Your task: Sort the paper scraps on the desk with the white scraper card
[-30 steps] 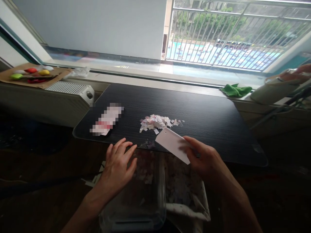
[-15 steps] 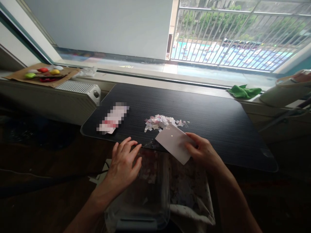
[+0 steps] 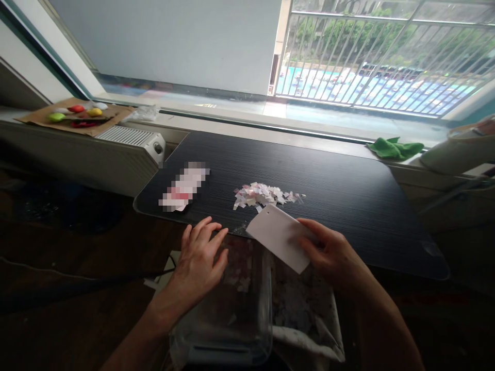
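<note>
My right hand [image 3: 325,245] grips a white card [image 3: 279,234] with a small hole near one corner, thumb on top, the other fingers partly hidden. The card's far corner lies just in front of a heap of small paper scraps [image 3: 263,195] on the black table [image 3: 328,175]. My left hand [image 3: 203,257] hovers at the table's near edge with its fingers apart, holding nothing. Below it stands a clear plastic box [image 3: 232,330] with scraps inside. Beside that box, under the card, is a bin with a pale liner [image 3: 309,340], also with scraps in it.
A blurred-out pinkish item [image 3: 185,186] lies at the table's left. On the left sill, a brown board [image 3: 42,121] bears several coloured objects above a white radiator [image 3: 131,136]. A green cloth [image 3: 394,148] and a pale container [image 3: 456,147] are at the right.
My right hand and the card have moved slightly nearer and to the right, away from the scrap heap. My left hand has barely moved. The view has shifted a little.
</note>
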### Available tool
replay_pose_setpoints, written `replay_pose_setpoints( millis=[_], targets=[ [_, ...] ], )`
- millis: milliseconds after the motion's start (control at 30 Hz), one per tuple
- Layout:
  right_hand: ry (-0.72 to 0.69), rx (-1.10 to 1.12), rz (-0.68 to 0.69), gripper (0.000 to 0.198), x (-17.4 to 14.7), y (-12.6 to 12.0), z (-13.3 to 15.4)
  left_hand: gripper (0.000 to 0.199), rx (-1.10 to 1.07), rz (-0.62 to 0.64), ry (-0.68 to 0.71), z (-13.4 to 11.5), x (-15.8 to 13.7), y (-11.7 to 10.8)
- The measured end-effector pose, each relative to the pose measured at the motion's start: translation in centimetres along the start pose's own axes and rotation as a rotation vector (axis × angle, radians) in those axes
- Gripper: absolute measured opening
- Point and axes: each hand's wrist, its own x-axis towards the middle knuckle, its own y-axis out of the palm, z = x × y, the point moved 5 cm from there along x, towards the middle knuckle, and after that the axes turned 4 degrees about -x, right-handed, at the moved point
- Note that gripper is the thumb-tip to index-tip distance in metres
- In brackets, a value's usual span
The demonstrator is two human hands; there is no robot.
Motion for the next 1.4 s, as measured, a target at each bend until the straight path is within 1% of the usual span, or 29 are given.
replay_pose_setpoints(
  millis=[100,133,200,300,400,533,600,700,833,933,1000,1100,1200,1233,1300,1400],
  targets=[
    [-0.043,-0.096,-0.207,0.037,0.3,-1.2,0.0,0.035,-0.004,0.001,0.01,-0.1,0.0,0.0],
    [-0.069,-0.127,-0.253,0.036,0.5,-1.5,0.2,0.035,-0.004,0.001,0.012,-0.1,0.0,0.0],
    [-0.135,-0.186,-0.293,0.035,1.0,-1.6,0.8,0.035,-0.002,-0.005,0.016,-0.2,0.0,0.0],
    [-0.234,-0.258,-0.262,0.035,1.2,-1.4,1.8,0.035,0.001,-0.018,0.023,-0.2,0.0,-0.1],
    [-0.265,-0.334,-0.229,0.032,0.2,-1.9,2.2,0.035,0.002,-0.023,0.029,0.0,-0.1,-0.2],
    [-0.285,-0.4,-0.292,0.03,-1.1,-3.3,2.8,0.035,-0.009,-0.006,0.018,0.1,0.0,0.0],
    [-0.311,-0.371,-0.317,0.03,-0.6,-3.4,3.3,0.035,-0.022,0.006,0.009,0.0,0.1,0.0],
    [-0.351,-0.287,-0.261,0.031,1.6,-2.0,4.3,0.035,-0.032,0.008,-0.003,-0.3,0.3,-0.1],
    [-0.307,-0.278,-0.176,0.036,4.6,0.4,4.9,0.036,-0.024,-0.012,-0.002,-0.3,0.1,-0.4],
    [-0.283,-0.291,-0.117,0.038,4.9,0.9,4.8,0.036,-0.024,-0.012,-0.009,-0.1,-0.1,-0.3],
    [-0.287,-0.283,-0.073,0.037,4.0,0.6,4.2,0.037,-0.029,-0.01,-0.016,0.1,-0.2,-0.2],
    [-0.285,-0.29,-0.056,0.035,2.2,-1.0,2.7,0.037,-0.042,0.006,-0.03,0.3,0.1,0.0],
    [-0.242,-0.335,-0.159,0.032,1.4,-2.8,1.6,0.038,-0.054,0.031,-0.037,0.3,0.7,0.1],
    [-0.241,-0.332,-0.182,0.032,1.5,-3.0,1.7,0.038,-0.057,0.031,-0.034,0.3,1.0,0.0],
    [-0.257,-0.298,-0.19,0.032,2.3,-2.8,2.6,0.037,-0.057,0.018,-0.025,0.1,1.4,-0.1],
    [-0.277,-0.283,-0.133,0.036,4.3,-0.9,4.7,0.037,-0.046,0.002,-0.017,-0.1,1.6,-0.3]
  ],
)
